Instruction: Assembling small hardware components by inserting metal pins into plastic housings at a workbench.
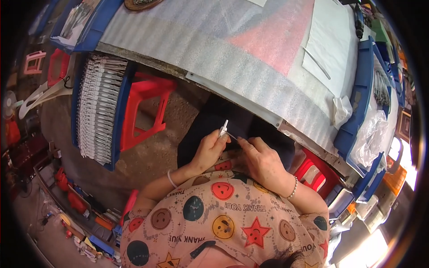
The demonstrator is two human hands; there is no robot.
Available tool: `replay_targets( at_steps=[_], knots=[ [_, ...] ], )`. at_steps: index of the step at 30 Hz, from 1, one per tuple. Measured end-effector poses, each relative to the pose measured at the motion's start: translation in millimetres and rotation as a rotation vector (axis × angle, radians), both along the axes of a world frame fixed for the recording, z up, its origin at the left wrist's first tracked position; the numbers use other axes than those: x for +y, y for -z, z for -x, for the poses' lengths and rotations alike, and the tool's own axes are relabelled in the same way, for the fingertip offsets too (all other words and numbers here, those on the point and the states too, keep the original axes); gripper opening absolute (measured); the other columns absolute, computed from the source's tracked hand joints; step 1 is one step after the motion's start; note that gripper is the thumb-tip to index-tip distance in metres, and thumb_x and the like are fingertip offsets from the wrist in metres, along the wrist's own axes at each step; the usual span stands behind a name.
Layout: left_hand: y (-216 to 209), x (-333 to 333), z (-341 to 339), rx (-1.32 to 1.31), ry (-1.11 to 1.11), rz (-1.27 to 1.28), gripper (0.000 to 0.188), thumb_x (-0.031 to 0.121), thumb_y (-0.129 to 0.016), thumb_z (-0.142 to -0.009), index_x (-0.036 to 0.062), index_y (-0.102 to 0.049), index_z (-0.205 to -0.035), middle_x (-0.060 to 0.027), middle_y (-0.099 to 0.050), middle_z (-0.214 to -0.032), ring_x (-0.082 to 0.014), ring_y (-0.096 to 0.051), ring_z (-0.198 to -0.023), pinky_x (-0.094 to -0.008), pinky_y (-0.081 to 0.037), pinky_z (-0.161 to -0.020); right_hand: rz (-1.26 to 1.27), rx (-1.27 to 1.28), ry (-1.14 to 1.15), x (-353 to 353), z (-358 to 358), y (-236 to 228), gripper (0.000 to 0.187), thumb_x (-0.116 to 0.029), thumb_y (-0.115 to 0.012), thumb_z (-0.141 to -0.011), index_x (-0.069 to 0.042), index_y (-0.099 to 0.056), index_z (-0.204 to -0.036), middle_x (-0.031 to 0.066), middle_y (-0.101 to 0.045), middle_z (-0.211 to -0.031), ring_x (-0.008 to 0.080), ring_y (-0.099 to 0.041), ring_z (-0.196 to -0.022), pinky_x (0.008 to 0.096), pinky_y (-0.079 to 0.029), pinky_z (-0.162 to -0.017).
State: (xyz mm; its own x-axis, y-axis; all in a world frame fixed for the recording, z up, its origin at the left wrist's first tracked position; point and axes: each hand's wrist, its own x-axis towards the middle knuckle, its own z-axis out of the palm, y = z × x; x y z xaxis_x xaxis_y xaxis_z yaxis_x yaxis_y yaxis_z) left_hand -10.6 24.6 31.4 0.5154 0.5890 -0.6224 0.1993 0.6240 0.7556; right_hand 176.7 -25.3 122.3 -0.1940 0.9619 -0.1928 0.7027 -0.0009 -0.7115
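My left hand (208, 150) pinches a small white plastic piece (224, 129) with a narrow pointed tip, held upright over my lap. My right hand (264, 164) is closed on a thin metal rod (232, 136) between thumb and forefinger. The rod slants toward the white piece, and its end meets or lies just beside it; I cannot tell whether it goes in. Both hands are close together, just off the near edge of the table. The rest of the rod is hidden by my right fingers.
Foam sheeting covers the table (178, 40). A slim metal rod (317, 64) lies there beside white paper (333, 27). Blue bins (353, 114) line the right edge, one with metal rods. At left, a blue bin (115, 149) of stacked white pieces adjoins a red stool (145, 107).
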Motion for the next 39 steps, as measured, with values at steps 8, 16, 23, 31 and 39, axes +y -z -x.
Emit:
replay_targets(
  at_steps=[8,16,23,31,39],
  knots=[
    [19.3,-8.5,-10.4,0.066,0.018,-0.511,0.017,0.012,-0.048,-0.097,-0.0015,-0.053,-0.089,-0.0162,-0.060,-0.071,-0.0296,-0.062,-0.064,-0.0369,-0.045,-0.053,0.098,-0.172,-0.049,9.6,5.4,9.2,0.034,-0.002,-0.056,-0.083,0.003,-0.059,-0.116,0.0167,-0.060,-0.079,0.0363,-0.062,-0.065,0.0410,-0.050,-0.058],
    [18.8,-7.7,-10.1,0.091,0.055,-0.580,0.017,0.011,-0.048,-0.096,-0.0032,-0.051,-0.088,-0.0223,-0.061,-0.073,-0.0403,-0.064,-0.070,-0.0416,-0.047,-0.055,0.060,-0.057,-0.046,22.9,-3.0,14.1,0.037,-0.011,-0.060,-0.082,-0.005,-0.064,-0.118,0.0162,-0.062,-0.073,0.0267,-0.064,-0.059,0.0361,-0.050,-0.053],
    [20.9,-3.8,-5.2,0.002,0.012,-0.491,0.014,0.009,-0.047,-0.096,-0.0030,-0.051,-0.089,-0.0205,-0.060,-0.071,-0.0370,-0.065,-0.068,-0.0385,-0.047,-0.054,0.052,-0.490,-0.493,33.8,8.8,2.9,0.056,-0.017,-0.058,-0.078,-0.001,-0.053,-0.131,0.0107,-0.056,-0.070,0.0167,-0.057,-0.050,0.0299,-0.044,-0.039],
    [30.0,0.6,-0.1,-0.003,0.066,-0.503,0.011,0.007,-0.048,-0.096,-0.0027,-0.050,-0.090,-0.0213,-0.061,-0.072,-0.0402,-0.065,-0.072,-0.0398,-0.047,-0.054,0.126,-0.497,-0.479,45.8,10.0,3.4,0.055,-0.025,-0.061,-0.081,-0.003,-0.053,-0.131,0.0108,-0.057,-0.071,0.0196,-0.058,-0.050,0.0314,-0.045,-0.041],
    [31.8,7.7,-2.8,0.039,0.092,-0.510,0.010,0.007,-0.048,-0.095,-0.0027,-0.049,-0.091,-0.0248,-0.060,-0.073,-0.0446,-0.063,-0.073,-0.0438,-0.047,-0.054,0.282,-0.237,-0.183,46.4,2.1,18.1,0.044,-0.022,-0.065,-0.084,-0.007,-0.061,-0.125,0.0113,-0.064,-0.074,0.0278,-0.062,-0.057,0.0356,-0.050,-0.049]
  ],
)
